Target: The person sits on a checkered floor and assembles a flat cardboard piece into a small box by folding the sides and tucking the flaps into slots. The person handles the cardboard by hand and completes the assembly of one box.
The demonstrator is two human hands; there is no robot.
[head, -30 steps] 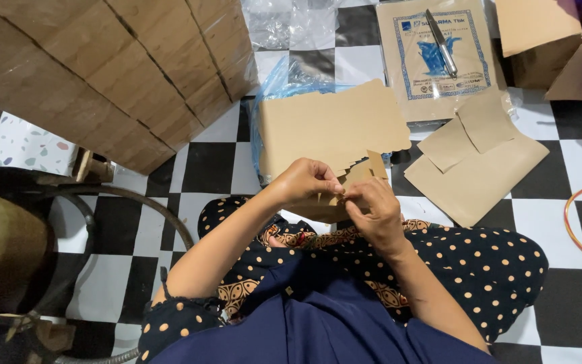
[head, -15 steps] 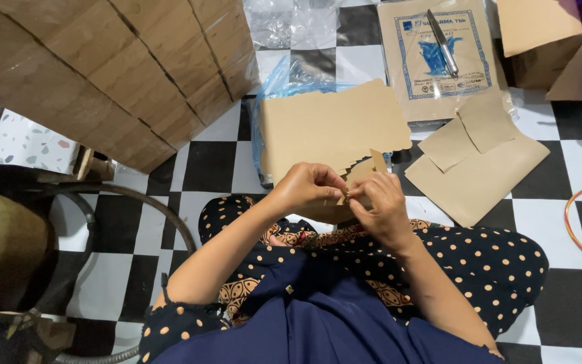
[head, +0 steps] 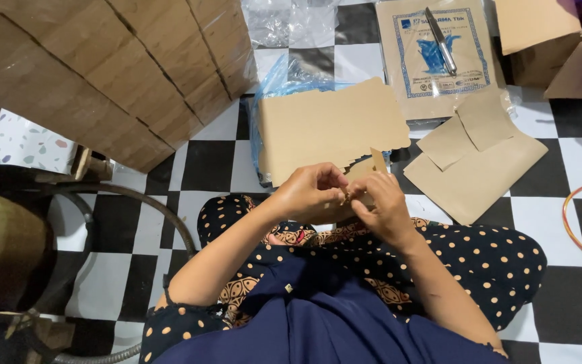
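Small tan card piece (head: 362, 176) pinched between both hands at frame centre, above the lap.
The left hand (head: 308, 193) and right hand (head: 380, 205) meet, fingertips closed on its lower edge. Just beyond, on the checkered floor (head: 213, 168), a scallop-edged tan sheet (head: 328, 128) lies on a blue plastic bag (head: 284, 77). Right of it are folded tan envelopes (head: 476, 158); farther, a printed packet (head: 432, 61) bears a knife (head: 441, 40). Stacked cardboard (head: 102, 67) fills the upper left.
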